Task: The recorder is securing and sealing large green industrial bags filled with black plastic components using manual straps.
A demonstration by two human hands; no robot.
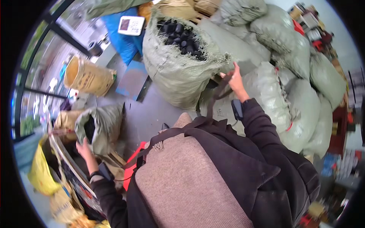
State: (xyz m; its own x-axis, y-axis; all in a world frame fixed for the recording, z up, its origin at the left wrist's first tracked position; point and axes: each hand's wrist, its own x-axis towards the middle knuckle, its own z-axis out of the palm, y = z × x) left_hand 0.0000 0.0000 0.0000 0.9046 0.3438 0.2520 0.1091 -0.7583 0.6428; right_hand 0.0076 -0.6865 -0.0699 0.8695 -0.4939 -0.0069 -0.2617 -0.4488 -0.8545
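At right of centre, a dark strap (217, 95) meets the right hand (236, 83); I cannot tell whether its fingers grip it. Lower left, the left hand (86, 154) is loosely open, just beside the grey-green sack (104, 125).

A: Open sack (173, 79), finish?
B: Woven plastic, faint sheen, frayed rough at the top. Pieces (182, 41) inside: smooth, semi-gloss, plastic-looking.
A: Strap (218, 94), by the sack's lower right?
B: Cloth-like, matt.
A: Bag (94, 79) left of the sack?
B: Paper-looking, creased, matt. Floor (131, 123) below the sack: smooth, slightly glossy.
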